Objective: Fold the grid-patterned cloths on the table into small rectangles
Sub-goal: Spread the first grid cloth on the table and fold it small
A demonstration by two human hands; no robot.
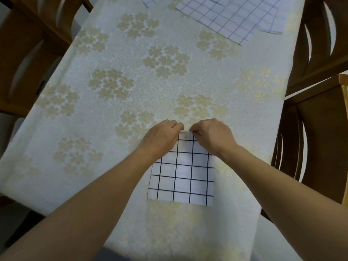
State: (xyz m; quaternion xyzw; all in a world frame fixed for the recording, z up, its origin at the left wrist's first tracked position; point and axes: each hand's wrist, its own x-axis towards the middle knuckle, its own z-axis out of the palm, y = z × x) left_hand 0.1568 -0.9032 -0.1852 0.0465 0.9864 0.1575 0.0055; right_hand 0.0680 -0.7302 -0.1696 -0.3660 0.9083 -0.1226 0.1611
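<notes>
Wooden chairs [28, 53] flank a table covered by a pale tablecloth [122, 113] with a beige flower pattern. Near the person's edge of it lies a folded cloth [183, 178], white with a dark grid, flat on the tablecloth and running back from the fingertips toward the body. Both hands sit side by side at its far edge, nearly touching each other. The left hand [162, 138] covers the far left corner, its fingers curled down and pinched closed on the cloth's edge. The right hand [212, 135] covers the far right corner in the same way, thumb and forefinger closed on a thin lip of cloth that shows as a pale strip between the two hands. Well beyond the fingertips, at the far right of the table, a second cloth [235, 17] with a fainter grid lies spread open, slightly rumpled. Just left of that, a corner of a third cloth [152, 0] pokes in at the top edge.
</notes>
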